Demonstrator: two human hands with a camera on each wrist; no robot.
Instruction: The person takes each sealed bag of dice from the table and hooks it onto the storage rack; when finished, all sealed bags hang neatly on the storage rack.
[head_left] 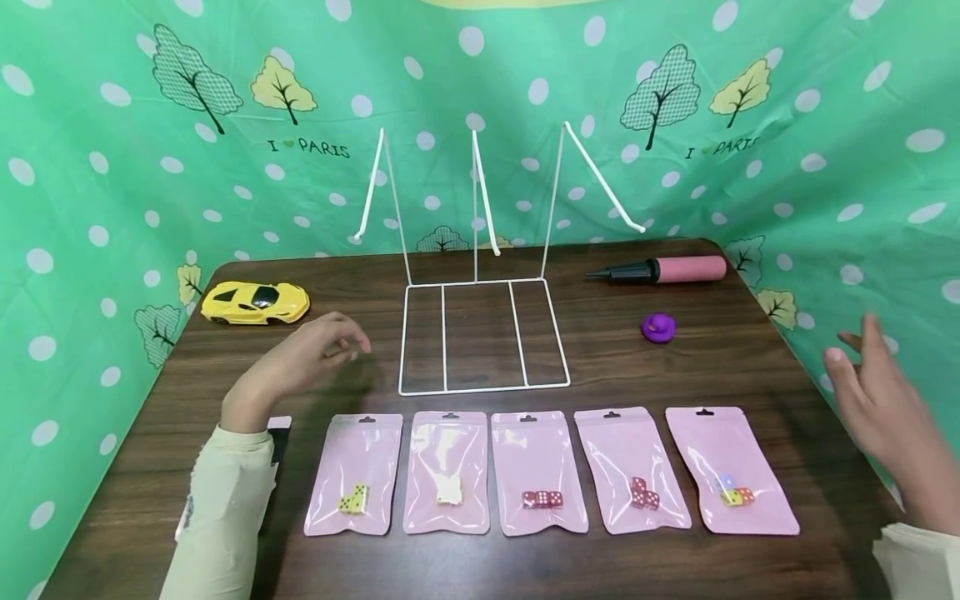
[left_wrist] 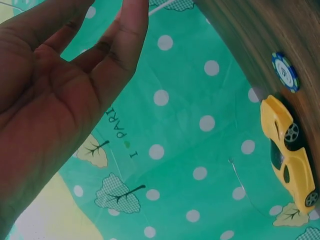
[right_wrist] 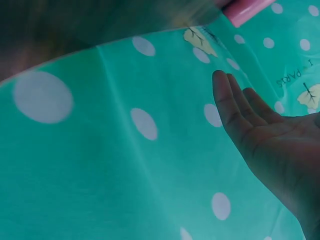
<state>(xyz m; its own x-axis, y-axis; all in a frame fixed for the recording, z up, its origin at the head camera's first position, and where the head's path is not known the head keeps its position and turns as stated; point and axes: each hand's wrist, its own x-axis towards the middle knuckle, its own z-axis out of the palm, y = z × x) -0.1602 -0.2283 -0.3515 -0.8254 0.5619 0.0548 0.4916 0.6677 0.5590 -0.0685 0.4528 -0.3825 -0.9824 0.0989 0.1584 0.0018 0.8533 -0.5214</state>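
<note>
My left hand [head_left: 311, 354] hovers over the table between the yellow toy car [head_left: 256, 302] and the white wire rack [head_left: 483, 390], fingers loosely bent and holding nothing. Off the table's right edge, my right hand [head_left: 885, 396] is raised with its fingers extended and nothing in its grasp. Several pink zip pouches lie in a row along the front: one with yellow dice [head_left: 354, 498], one with white dice [head_left: 450, 490], two with red dice [head_left: 542, 499] [head_left: 643, 494], and one with mixed-colour dice [head_left: 737, 492]. The rack's three prongs [head_left: 483, 187] rise behind its base.
A purple rubber duck [head_left: 658, 327] sits right of the rack, with a pink-and-black hand pump [head_left: 663, 269] behind it. In the left wrist view a blue-and-white poker chip [left_wrist: 285, 72] lies near the car. Part of a black-and-pink item [head_left: 279, 433] shows beside the left sleeve. Polka-dot cloth [head_left: 480, 83] surrounds the table.
</note>
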